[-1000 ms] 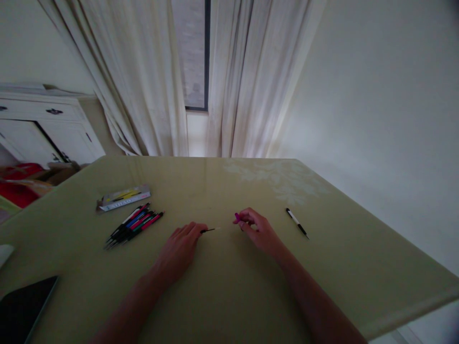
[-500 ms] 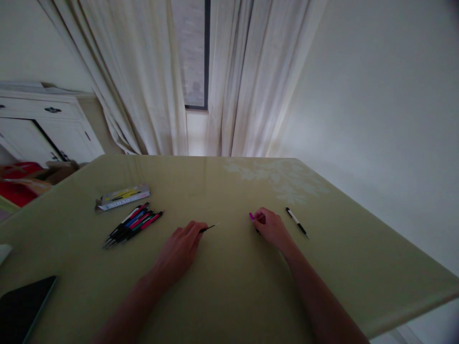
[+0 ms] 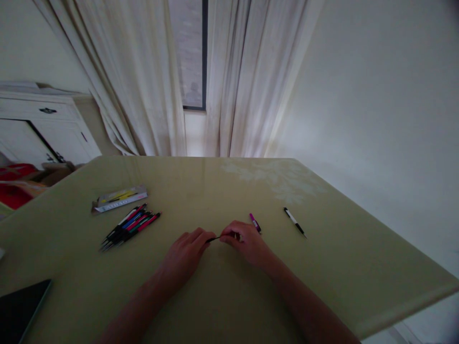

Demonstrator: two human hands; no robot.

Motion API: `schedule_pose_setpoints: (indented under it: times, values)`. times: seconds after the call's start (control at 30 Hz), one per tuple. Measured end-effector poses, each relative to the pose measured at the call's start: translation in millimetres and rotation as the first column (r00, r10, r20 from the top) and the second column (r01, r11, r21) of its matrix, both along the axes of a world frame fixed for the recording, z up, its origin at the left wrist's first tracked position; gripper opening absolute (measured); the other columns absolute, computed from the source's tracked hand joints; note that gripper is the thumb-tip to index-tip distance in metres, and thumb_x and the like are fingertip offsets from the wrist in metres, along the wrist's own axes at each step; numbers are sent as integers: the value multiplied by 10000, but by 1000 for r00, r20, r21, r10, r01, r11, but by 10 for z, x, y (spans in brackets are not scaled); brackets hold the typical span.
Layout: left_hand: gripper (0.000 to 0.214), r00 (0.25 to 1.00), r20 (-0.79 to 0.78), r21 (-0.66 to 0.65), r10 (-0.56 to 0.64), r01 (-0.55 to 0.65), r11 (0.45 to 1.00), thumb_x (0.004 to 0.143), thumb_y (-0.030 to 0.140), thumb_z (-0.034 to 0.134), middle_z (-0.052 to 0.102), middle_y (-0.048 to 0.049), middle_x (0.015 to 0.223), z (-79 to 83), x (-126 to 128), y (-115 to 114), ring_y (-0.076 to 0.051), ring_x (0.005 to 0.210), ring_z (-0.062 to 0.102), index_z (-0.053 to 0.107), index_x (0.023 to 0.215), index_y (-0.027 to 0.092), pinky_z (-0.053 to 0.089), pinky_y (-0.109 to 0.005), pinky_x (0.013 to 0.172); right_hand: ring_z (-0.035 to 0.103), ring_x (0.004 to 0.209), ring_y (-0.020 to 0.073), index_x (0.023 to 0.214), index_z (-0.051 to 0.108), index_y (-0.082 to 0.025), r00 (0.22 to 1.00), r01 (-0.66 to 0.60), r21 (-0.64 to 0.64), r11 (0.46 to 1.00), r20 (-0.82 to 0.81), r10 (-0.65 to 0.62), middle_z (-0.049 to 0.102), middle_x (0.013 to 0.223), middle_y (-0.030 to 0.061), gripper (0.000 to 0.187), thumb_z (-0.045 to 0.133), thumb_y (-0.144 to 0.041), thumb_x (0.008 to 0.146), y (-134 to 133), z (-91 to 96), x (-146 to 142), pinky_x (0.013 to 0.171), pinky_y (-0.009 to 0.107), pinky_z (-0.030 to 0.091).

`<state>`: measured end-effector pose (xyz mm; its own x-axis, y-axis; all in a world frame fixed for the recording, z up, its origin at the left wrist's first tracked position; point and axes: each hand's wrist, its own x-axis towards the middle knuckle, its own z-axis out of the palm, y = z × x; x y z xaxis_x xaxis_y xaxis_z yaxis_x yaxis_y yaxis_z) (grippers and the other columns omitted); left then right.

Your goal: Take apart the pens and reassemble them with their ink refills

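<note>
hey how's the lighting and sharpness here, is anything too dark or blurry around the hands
Head view: dim light overall, with the forearms in shade; head view: the left hand and right hand look soft, the thin black piece between them lacking detail; head view: lettering on the box is too soft to read with certainty.

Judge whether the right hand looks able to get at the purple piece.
Probably yes: the purple piece lies beside the right hand with nothing visible between, though that hand seems to pinch the dark rod.
</note>
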<state>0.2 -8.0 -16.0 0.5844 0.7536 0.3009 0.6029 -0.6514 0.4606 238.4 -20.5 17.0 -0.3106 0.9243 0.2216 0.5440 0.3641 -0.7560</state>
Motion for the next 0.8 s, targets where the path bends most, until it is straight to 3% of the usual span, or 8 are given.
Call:
schedule_pose_setpoints:
  times: [0.2, 0.37, 0.53, 0.63, 0.8]
  values:
    - [330, 999, 24, -8, 33, -32, 999, 1064, 240, 392, 686, -53, 1132, 31, -58, 27, -232, 943, 659, 612, 1305, 290, 524, -398, 887, 648, 764, 148, 892, 771, -216, 996, 90, 54, 994, 18, -91, 734, 875, 15, 119, 715, -299, 956, 64, -40, 190, 846, 321, 477]
    - [273, 995, 85, -36, 55, -52, 998, 1052, 240, 389, 675, -63, 1107, 47, -98, 64, -226, 967, 667, 614, 1207, 249, 531, -386, 888, 609, 724, 150, 932, 819, -212, 992, 126, 44, 991, -29, -124, 674, 864, 45, 109, 743, -289, 921, 139, -55, 346, 694, 274, 478]
    - [235, 985, 143, -36, 100, -96, 995, 1031, 251, 403, 679, -72, 1058, 64, -79, 62, -234, 970, 668, 615, 1129, 221, 535, -400, 902, 589, 700, 145, 920, 822, -215, 992, 125, 35, 992, -41, -123, 674, 839, 42, 103, 737, -273, 913, 137, -59, 327, 684, 276, 466]
    - [229, 973, 165, -49, 163, -157, 986, 1033, 351, 462, 674, -56, 995, 97, -60, 55, -235, 920, 668, 632, 1122, 226, 536, -398, 867, 597, 707, 152, 915, 821, -223, 994, 106, 30, 994, -39, -105, 682, 824, 40, 108, 740, -295, 911, 114, -66, 267, 697, 287, 463]
    - [256, 977, 185, -89, 103, -88, 992, 1051, 400, 479, 670, -38, 962, 113, -53, 68, -218, 913, 663, 677, 1022, 240, 518, -364, 857, 589, 701, 143, 897, 817, -239, 996, 82, 49, 995, -47, -80, 678, 827, 27, 124, 749, -343, 904, 94, -76, 208, 773, 316, 470]
